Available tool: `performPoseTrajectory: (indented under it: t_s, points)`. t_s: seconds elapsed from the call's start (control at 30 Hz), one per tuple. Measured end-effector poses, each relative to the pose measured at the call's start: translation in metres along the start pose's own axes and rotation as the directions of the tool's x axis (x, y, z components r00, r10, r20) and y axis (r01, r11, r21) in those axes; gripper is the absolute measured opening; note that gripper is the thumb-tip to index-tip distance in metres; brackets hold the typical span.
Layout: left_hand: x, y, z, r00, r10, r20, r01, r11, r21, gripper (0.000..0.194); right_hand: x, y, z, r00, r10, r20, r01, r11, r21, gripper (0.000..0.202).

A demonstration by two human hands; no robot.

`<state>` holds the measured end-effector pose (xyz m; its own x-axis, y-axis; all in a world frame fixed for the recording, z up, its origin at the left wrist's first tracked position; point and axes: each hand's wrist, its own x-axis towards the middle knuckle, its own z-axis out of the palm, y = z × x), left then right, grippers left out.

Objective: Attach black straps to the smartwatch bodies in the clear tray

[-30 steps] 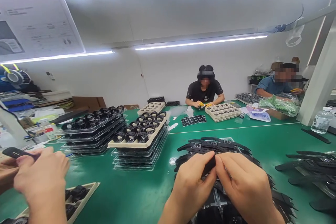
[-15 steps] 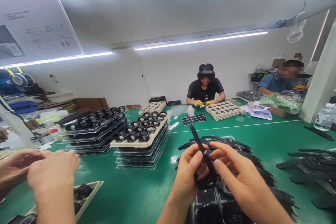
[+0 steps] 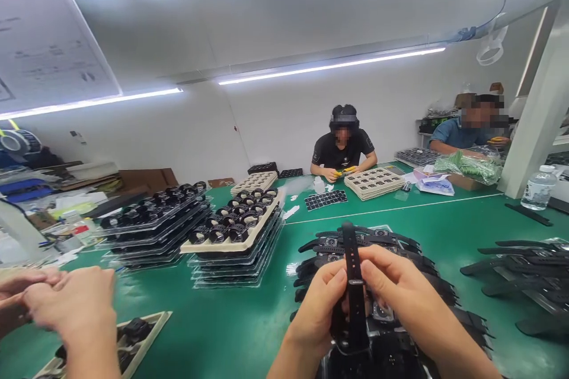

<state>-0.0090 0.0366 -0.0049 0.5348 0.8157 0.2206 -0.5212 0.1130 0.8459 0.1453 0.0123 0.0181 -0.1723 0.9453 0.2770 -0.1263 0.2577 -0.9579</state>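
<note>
Left hand (image 3: 317, 296) and right hand (image 3: 395, 284) both gripping one watch (image 3: 356, 308), strap seemingly looped; flat watches (image 3: 331, 243) beyond look pending, looped watches (image 3: 217, 232) in tray (image 3: 213, 247) look done.

Black watch strap (image 3: 355, 308), green tabletop (image 3: 213, 331), cream tray (image 3: 255, 237)

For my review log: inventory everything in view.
watch: 1, black, lower centre
spread watches: many, black, lower right
further straps: several, black, right
front tray stacks: 2, clear and beige, left
near tray: 1, beige, lower left
large bottle: 1, clear, right
table: 1, green, throughout
other people: 2, black and blue tops, opposite
colleague's hands: 2, bare, left
lights: several, white, overhead
left hand: 1, bare, lower centre
right hand: 1, bare, lower centre
</note>
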Motion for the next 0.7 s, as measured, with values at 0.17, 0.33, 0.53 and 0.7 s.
performPoseTrajectory:
  t_s: [0.17,0.33,0.53,0.7]
  points:
    - [0.003,-0.006,0.015,0.999,-0.052,0.016,0.053,0.994,-0.093,0.053,0.0,-0.003,0.005,0.998,0.0,-0.064,0.01,0.988,0.152,0.035]
    - [0.005,-0.014,0.017,0.999,-0.027,0.032,0.032,0.987,-0.157,0.046,-0.001,-0.006,0.012,0.984,0.118,-0.136,-0.093,0.98,0.175,0.038]
    - [0.005,-0.019,0.012,0.998,0.005,0.062,0.006,0.986,-0.168,0.042,0.0,-0.006,0.015,0.977,0.124,-0.176,-0.092,0.979,0.181,0.049]
    - [0.002,-0.016,0.013,0.998,-0.011,0.069,0.022,0.989,-0.147,0.039,0.001,-0.005,0.014,0.971,0.08,-0.225,-0.045,0.987,0.154,0.053]
